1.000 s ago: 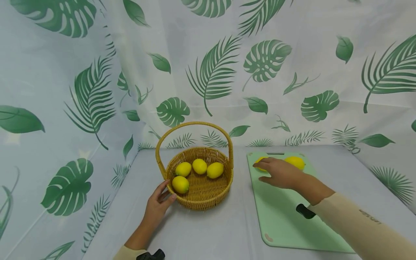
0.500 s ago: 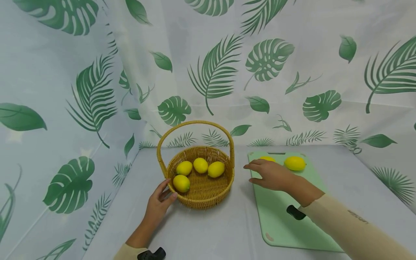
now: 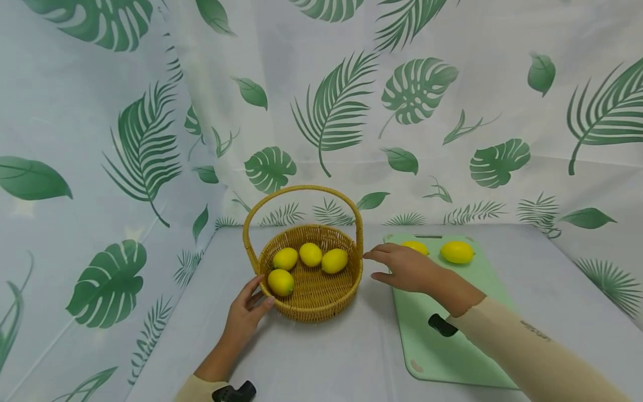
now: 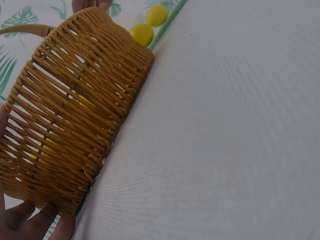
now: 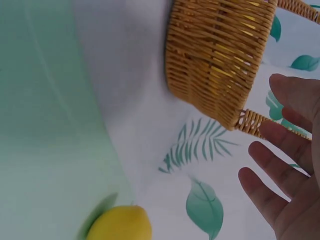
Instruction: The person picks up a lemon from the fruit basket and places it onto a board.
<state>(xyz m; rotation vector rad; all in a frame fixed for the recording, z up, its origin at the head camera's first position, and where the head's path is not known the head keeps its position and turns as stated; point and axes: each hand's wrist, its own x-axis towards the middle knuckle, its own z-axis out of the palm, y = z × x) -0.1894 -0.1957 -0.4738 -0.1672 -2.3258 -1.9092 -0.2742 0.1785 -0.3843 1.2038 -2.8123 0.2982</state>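
Observation:
A brown wicker basket [image 3: 311, 312] with a tall arched handle stands on the table. Several yellow lemons [image 3: 280, 282] lie in it. My left hand [image 3: 243, 318] holds the basket's near left side, thumb and fingers spread on the wicker in the left wrist view. My right hand [image 3: 409, 268] hovers over the left edge of a light green cutting board [image 3: 442, 340], its fingertips close to the basket's right side. In the right wrist view its fingers [image 5: 277, 160] are parted and hold nothing. Two more lemons lie at the board's far end, the left lemon [image 3: 416, 247] partly hidden by this hand.
The right-hand lemon [image 3: 457, 252] lies fully visible on the board. A white cloth [image 3: 346, 357] covers the table. Leaf-printed curtains [image 3: 341, 111] hang behind and at the sides.
My right hand has moved left, off the left lemon on the board and toward the basket, uncovering part of that lemon. My left hand keeps its place on the basket.

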